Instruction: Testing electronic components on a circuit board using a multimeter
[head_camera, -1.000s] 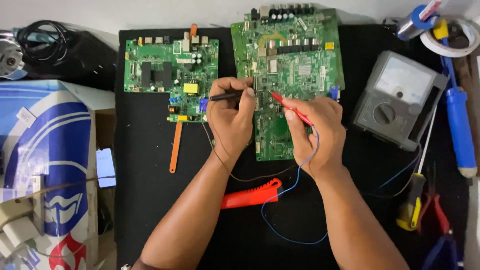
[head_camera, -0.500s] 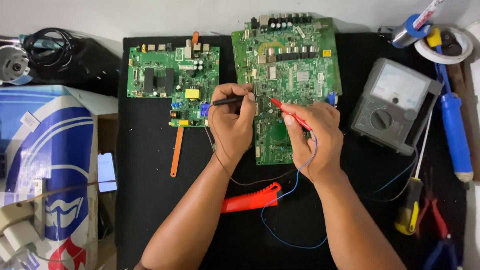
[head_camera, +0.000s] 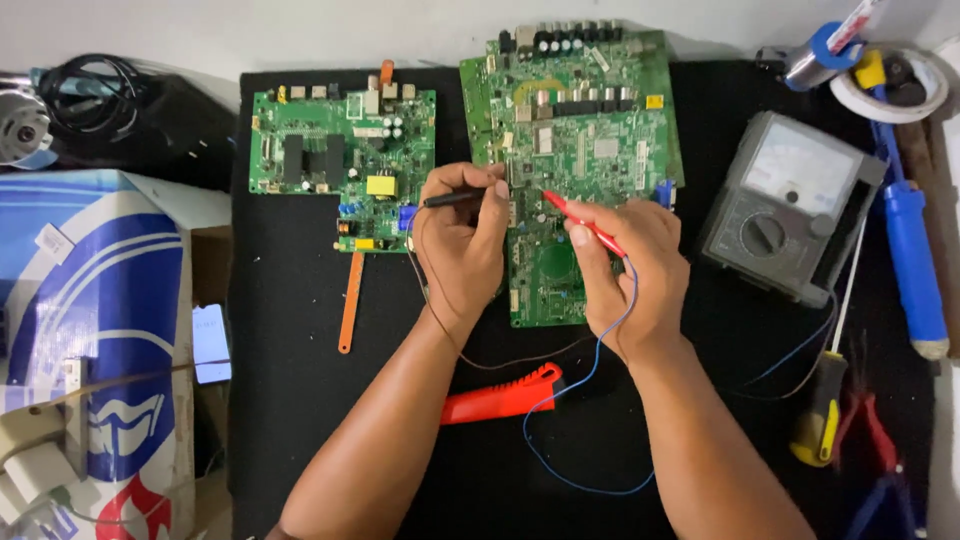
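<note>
My left hand (head_camera: 465, 245) pinches a black test probe (head_camera: 452, 199), its tip resting near the left edge of the large green circuit board (head_camera: 585, 120). In my right hand (head_camera: 635, 270) is a red test probe (head_camera: 583, 222), pointing up-left onto the same board just beside the black tip. Thin brown and blue leads trail from the probes across the black mat (head_camera: 300, 400) toward a grey analog multimeter (head_camera: 785, 205) on the right. A smaller green circuit board (head_camera: 335, 150) lies to the left of my left hand.
A red plastic tool (head_camera: 500, 398) lies between my forearms. An orange strip (head_camera: 350, 300) hangs below the small board. Right side: blue desoldering pump (head_camera: 915, 275), yellow-handled screwdriver (head_camera: 820, 420), red pliers (head_camera: 880, 440), tape rolls (head_camera: 890, 85). A blue-and-white box (head_camera: 95, 340) stands at left.
Both hands keep their probes on the large board with only small shifts of the tips. The camera view has drifted slightly.
</note>
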